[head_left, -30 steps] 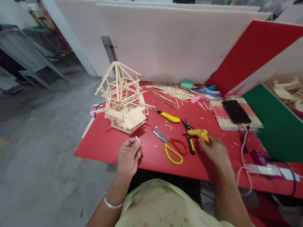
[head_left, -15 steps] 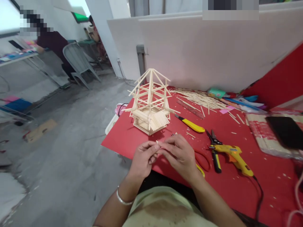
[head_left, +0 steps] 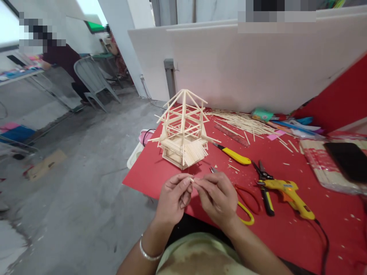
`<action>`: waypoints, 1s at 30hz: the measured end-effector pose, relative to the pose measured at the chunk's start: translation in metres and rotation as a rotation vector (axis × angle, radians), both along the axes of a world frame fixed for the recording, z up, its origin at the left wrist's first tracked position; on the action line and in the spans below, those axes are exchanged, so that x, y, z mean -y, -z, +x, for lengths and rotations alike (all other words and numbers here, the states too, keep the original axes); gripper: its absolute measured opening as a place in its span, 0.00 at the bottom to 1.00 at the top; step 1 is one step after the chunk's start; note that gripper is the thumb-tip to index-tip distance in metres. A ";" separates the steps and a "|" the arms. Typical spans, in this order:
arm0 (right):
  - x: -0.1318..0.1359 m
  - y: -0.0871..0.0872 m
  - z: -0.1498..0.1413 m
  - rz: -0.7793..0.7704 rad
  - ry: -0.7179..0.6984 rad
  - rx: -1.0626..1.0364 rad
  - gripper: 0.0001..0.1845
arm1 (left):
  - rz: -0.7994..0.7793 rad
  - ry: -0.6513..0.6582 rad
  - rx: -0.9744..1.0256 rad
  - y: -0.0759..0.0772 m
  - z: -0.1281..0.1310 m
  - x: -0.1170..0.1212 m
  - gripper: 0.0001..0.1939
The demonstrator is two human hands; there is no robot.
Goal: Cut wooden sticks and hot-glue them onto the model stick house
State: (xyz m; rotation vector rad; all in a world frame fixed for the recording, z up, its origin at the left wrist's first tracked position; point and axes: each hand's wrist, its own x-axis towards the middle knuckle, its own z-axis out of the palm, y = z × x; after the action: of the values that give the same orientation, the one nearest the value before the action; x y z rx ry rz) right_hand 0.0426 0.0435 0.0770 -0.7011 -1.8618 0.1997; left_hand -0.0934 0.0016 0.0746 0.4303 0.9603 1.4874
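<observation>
My left hand (head_left: 173, 198) and my right hand (head_left: 215, 196) meet over the near edge of the red table (head_left: 286, 233), fingertips pinched together on a short wooden stick piece (head_left: 192, 179). Just beyond them stands a small house model of thin sticks (head_left: 183, 131) with an open roof frame. The red and yellow scissors (head_left: 243, 198) lie partly hidden behind my right hand. A yellow glue gun (head_left: 288, 193) lies on the table to the right, its cord trailing off toward the near right.
A yellow utility knife (head_left: 233, 154), black pliers (head_left: 265, 185), a pile of loose sticks (head_left: 237, 120), a stick pack with a black phone (head_left: 346, 160) lie on the table. White boards stand behind. Left is bare floor, a grey chair (head_left: 91, 78) and a seated person.
My right hand let go of the glue gun and came left to meet my left hand on the stick piece. The view swung left and up.
</observation>
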 end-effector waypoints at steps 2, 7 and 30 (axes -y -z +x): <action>0.000 0.000 -0.003 0.014 -0.009 -0.009 0.13 | 0.010 -0.040 0.020 0.000 -0.001 -0.001 0.10; -0.001 0.003 -0.004 0.050 -0.046 0.075 0.15 | 0.017 -0.119 -0.010 0.003 -0.002 -0.002 0.11; -0.026 0.017 -0.020 0.092 0.114 0.114 0.19 | 0.106 -0.330 -0.256 0.030 -0.012 -0.025 0.11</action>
State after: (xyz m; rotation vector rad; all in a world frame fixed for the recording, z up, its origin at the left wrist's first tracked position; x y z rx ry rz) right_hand 0.0231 0.0700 0.0596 -0.7652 -1.9201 0.0003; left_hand -0.1050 0.0263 0.0444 0.5701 1.2006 1.8180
